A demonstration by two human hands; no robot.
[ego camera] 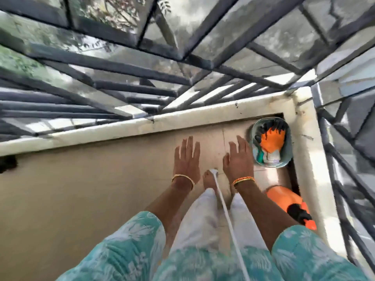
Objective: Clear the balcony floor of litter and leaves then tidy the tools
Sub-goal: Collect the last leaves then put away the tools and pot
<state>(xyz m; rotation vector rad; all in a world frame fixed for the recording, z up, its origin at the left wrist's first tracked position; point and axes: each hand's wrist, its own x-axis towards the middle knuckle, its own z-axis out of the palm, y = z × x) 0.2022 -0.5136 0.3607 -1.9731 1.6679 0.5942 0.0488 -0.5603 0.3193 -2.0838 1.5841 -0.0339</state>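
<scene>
My left hand and my right hand hang side by side over the beige balcony floor, palms down, fingers spread, holding nothing. In the far right corner stands a pale blue bucket holding orange gloves with black fingers and some green and white items. My right hand is just left of the bucket, apart from it. An orange and black tool lies on the floor by the right wall. A white cord runs down from between my hands over my white trousers.
A low cream parapet borders the floor at the far side and on the right. Dark metal grille bars rise above it. A dark opening sits at the far left edge. My bare foot stands below my hands.
</scene>
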